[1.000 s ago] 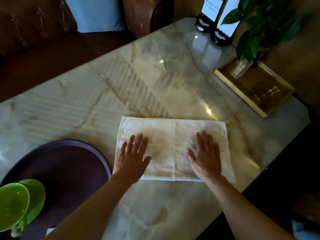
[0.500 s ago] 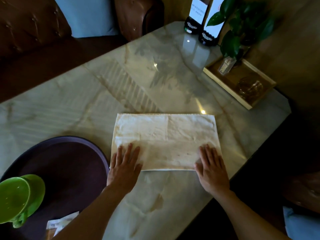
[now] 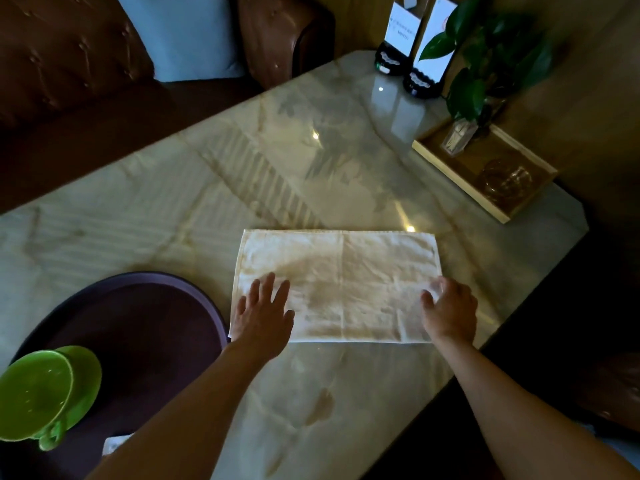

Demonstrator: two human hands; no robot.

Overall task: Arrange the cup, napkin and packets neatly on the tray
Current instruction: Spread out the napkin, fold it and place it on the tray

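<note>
Cream cloth, creased down the middle and folded into a long rectangle: that is the napkin (image 3: 341,285), lying flat on the marble table (image 3: 173,216), just beside the tray (image 3: 204,296) but not on it. The left hand (image 3: 263,315) lies on its near left corner with fingers straight and spread, pressing, gripping nothing. The right hand (image 3: 450,311) sits at the near right corner with fingers curled down onto the edge; whether it has pinched the cloth or only rests there I cannot tell, the light being poor.

What might go wrong, I judge: if one corner is lifted while the other is pinned, the soft fabric could drag askew and the fold end up crooked. The polished stone looks slippery, so the whole napkin may slide rather than fold. It also lies close to the table's near edge, and a pull toward the body could draw it over.

The napkin looks limp and a little rumpled, with a hemmed border and faint brownish mottling. The tray is dark, round, smooth, with a raised rim. On its near left side stands the cup (image 3: 34,400), glossy green, with a handle, seemingly on a matching saucer. A pale scrap near the bottom edge may be a packet (image 3: 116,445); most of it is hidden by the forearm. Farther off are a wooden tray (image 3: 446,168), a leafy plant (image 3: 485,64) and two upright signs (image 3: 412,39).
</note>
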